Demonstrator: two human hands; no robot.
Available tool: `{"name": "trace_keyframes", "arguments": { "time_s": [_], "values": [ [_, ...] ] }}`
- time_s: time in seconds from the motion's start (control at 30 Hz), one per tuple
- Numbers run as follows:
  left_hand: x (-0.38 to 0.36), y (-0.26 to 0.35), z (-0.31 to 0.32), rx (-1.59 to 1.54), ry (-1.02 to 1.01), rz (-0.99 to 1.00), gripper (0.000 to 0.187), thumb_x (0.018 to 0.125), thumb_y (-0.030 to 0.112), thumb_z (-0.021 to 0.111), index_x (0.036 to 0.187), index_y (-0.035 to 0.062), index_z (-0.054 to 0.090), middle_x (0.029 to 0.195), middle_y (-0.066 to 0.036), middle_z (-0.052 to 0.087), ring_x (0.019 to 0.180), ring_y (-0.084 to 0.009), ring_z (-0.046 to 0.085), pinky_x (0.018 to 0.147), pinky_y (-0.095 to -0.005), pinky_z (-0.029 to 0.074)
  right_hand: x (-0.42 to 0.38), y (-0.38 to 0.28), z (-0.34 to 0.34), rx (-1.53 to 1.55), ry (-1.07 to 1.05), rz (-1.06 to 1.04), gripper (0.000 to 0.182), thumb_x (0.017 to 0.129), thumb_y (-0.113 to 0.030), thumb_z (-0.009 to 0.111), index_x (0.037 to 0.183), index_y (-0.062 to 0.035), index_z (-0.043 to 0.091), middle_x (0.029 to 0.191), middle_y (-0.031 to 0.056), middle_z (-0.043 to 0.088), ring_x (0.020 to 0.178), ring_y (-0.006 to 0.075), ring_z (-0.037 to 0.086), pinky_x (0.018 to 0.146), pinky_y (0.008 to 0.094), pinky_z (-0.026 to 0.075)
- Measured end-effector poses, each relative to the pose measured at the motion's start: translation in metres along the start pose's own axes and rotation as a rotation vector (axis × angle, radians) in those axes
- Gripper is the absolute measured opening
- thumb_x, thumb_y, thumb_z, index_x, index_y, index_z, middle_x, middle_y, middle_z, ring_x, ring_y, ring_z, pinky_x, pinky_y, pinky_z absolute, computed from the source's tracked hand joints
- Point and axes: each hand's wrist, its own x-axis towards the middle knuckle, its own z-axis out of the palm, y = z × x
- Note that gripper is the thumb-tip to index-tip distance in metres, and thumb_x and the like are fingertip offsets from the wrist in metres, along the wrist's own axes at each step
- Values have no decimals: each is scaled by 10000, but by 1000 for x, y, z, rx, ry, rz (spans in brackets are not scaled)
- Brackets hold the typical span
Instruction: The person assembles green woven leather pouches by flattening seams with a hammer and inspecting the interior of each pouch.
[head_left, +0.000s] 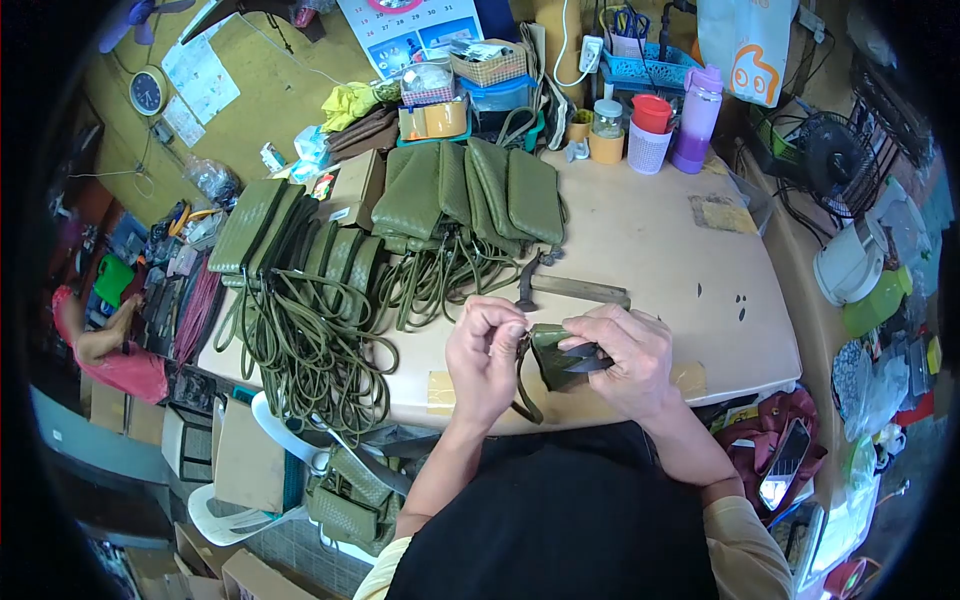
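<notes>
My left hand (488,350) is closed in a pinch at the top of a thin green strap (528,402), which hangs down in a loop toward the table edge. What exactly lies between the fingertips is too small to make out. Close by, my right hand (625,358) is closed around a pair of dark-bladed scissors (584,360), blades pointing left. Its fingers also touch the upper edge of a small green pouch (552,362), partly hidden behind the hand and blades. A hammer (570,287) with a wooden handle lies just beyond both hands.
Stacked green woven-pattern bags (465,190) and more bags with long straps (310,330) cover the table's left side. A purple bottle (697,120), a cup (648,140) and baskets (490,65) line the back. Another person (110,345) is at the far left.
</notes>
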Motion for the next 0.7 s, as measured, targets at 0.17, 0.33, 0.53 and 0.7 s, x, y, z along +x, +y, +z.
{"name": "trace_keyframes", "arguments": {
  "time_s": [0.17, 0.33, 0.53, 0.7],
  "values": [
    [-5, -21, -21, -953, 71, -294, 142, 909, 70, 597, 806, 30, 507, 825, -58, 517, 646, -143, 507, 595, -248, 414, -5, 13, 6, 49, 54, -34, 272, 611, -4, 739, 861, -82, 667, 803, 42, 676, 611, 204, 641, 511, 309, 473],
    [4, 19, -11, 89, 67, 53, 124, 817, 66, 678, 880, -4, 596, 789, -75, 582, 698, -177, 583, 662, -283, 495, -5, 19, 12, 152, 16, 90, 252, 640, 43, 725, 863, -55, 660, 770, 58, 656, 627, 213, 648, 542, 306, 503],
    [-6, 2, -17, -131, -225, -418, 266, 909, 57, 618, 1147, -62, 621, 914, -120, 687, 749, -141, 668, 693, -257, 554, 1, 21, 16, 207, 60, 146, 327, 672, 91, 728, 965, -49, 690, 954, 87, 617, 657, 181, 657, 542, 297, 517],
    [-7, -1, -11, -341, -160, -544, 331, 945, 85, 585, 1224, -89, 553, 961, -130, 681, 801, -152, 680, 729, -261, 580, -5, 7, 21, 89, 109, 128, 444, 680, -11, 781, 1106, -81, 677, 1033, 90, 529, 690, 181, 662, 539, 304, 519]
  ]
}}
